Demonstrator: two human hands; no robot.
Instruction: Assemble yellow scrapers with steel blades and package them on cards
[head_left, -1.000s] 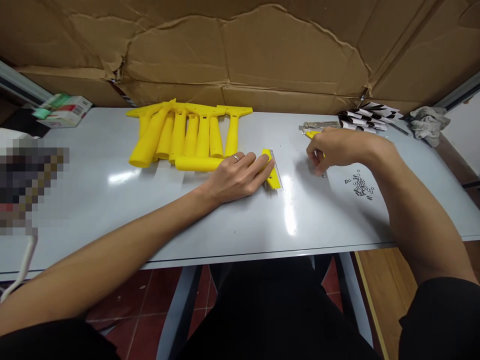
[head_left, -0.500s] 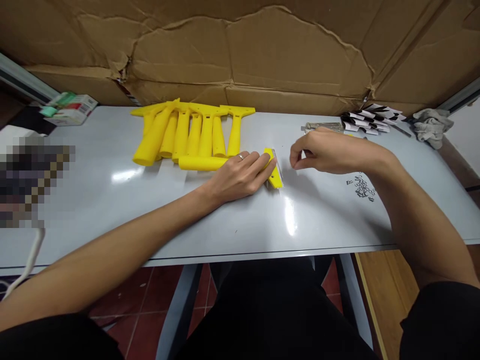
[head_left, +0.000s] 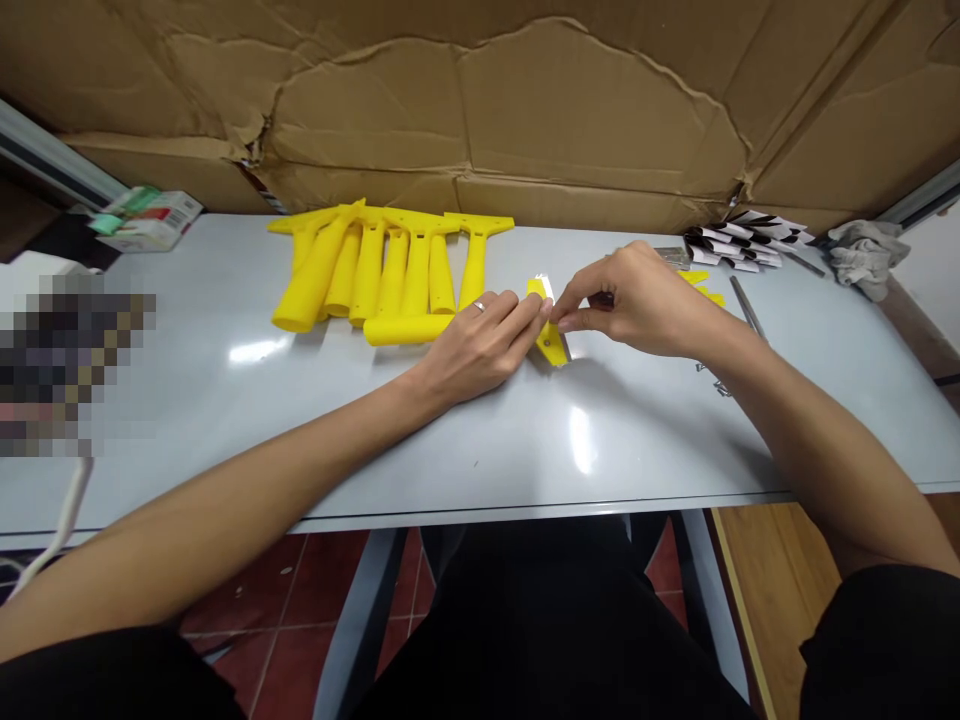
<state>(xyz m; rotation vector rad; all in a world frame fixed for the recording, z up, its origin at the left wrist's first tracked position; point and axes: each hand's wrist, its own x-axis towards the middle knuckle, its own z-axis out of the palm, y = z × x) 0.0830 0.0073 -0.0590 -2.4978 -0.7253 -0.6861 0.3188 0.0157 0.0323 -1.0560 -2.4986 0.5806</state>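
A yellow plastic scraper (head_left: 406,330) lies on its side on the table, its handle pointing left. My left hand (head_left: 486,345), a ring on one finger, is wrapped round it close to the head. A metal blade edge shows along the right side of that head, and a small round screw or hole sits near its lower end. From the right, my right hand (head_left: 626,300) touches the head with thumb and forefinger pinched together. Whatever the pinch holds is hidden or too small to name. Behind my left hand stand several more yellow scraper handles (head_left: 409,265) in a row.
Small metal screws (head_left: 720,388) lie partly hidden beneath my right forearm. Further right are yellow pieces (head_left: 701,285), a metal strip (head_left: 748,305), black-and-white patterned strips (head_left: 739,245) and a grey cloth (head_left: 866,255). A small box (head_left: 157,220) stands back left, before cardboard (head_left: 375,110).
My right hand has moved left, from above the table to the scraper's head, its fingers now touching it. My left hand keeps its hold. The head is turned slightly.
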